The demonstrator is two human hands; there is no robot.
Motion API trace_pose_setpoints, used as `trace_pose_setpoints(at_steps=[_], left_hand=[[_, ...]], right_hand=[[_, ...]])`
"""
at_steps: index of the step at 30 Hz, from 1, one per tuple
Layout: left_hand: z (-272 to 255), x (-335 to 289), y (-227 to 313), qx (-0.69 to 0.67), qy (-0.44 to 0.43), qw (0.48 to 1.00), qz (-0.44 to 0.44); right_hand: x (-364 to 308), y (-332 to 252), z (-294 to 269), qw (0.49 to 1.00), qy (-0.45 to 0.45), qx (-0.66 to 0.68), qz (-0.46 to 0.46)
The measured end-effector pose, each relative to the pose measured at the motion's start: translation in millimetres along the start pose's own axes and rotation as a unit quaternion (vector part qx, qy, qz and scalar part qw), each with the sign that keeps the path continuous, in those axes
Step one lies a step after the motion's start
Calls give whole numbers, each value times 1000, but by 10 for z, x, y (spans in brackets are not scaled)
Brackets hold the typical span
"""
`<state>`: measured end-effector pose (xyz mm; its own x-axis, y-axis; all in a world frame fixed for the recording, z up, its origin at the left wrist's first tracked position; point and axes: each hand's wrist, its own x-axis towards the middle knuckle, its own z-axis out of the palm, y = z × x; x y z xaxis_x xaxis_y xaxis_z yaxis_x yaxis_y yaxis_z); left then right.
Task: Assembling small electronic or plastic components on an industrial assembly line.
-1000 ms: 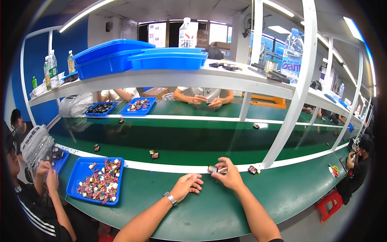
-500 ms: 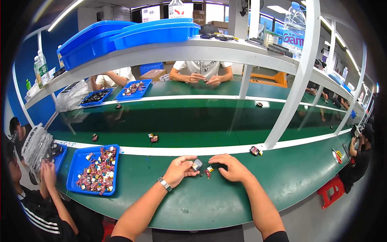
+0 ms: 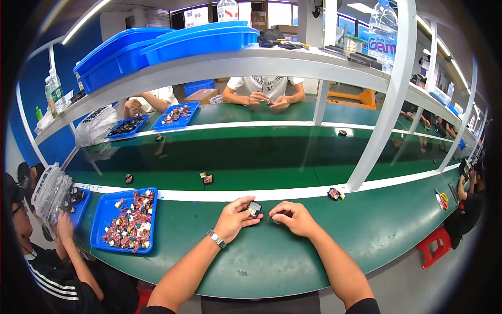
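- As I look down through the head view, the left hand (image 3: 234, 219) has the case (image 3: 254, 209) gripped between its thumb and fingers, tilted up, with its greyish face toward me.
- I see the right hand (image 3: 294, 219) just beside it, thumb and forefinger narrowed on a dark piece (image 3: 270, 216); it is too small for me to tell its kind.
- So the case sits between the two hands, nearer the left, above the green bench (image 3: 246, 267); the dark piece is near it but apart.
- On the left wrist I see a watch (image 3: 216, 238).
- Well to the left of the left hand, I have a blue tray (image 3: 107, 204) heaped with red, white and yellow parts (image 3: 130, 225).
- Farther left, a co-worker's hand (image 3: 65, 226) is by a clear plastic bag (image 3: 48, 194).
- Just beyond both hands runs a white rail (image 3: 219, 195), and past it the dark green belt (image 3: 261, 165).
- On the belt, beyond and left of the left hand, I see two clusters, one red and white (image 3: 207, 179), one darker (image 3: 129, 178).
- Right of the right hand, by the rail, lies another cluster (image 3: 333, 194); farther right are scissors (image 3: 444, 202).
- Across the belt, I see another person's hands (image 3: 269, 99) close together.
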<state>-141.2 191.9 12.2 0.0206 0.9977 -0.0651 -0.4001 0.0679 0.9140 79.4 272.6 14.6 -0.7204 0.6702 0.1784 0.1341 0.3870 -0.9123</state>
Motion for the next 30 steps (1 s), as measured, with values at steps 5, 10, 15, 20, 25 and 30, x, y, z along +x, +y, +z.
trace_pose_setpoints(at_steps=[5, 10, 15, 20, 25, 30], left_hand=[[-8, -1, -33, -22, -15, 1000, 0], [26, -2, -69, -44, -21, 999, 23], [52, -11, -97, -8, -31, 998, 47], [30, 1, -137, 5, -61, 997, 49], [65, -4, -154, 55, -74, 994, 66], [1, 22, -200, 52, -80, 994, 53]], right_hand=[[27, 15, 41, 991, 42, 113, 60], [-6, -100, 94, 998, 50, 14, -17], [-29, -210, 239, 995, 75, -66, -16], [-42, -318, 281, 989, 133, -70, -12], [-54, -327, 311, 990, 130, -51, 9], [-27, -246, 302, 995, 96, -19, 30]])
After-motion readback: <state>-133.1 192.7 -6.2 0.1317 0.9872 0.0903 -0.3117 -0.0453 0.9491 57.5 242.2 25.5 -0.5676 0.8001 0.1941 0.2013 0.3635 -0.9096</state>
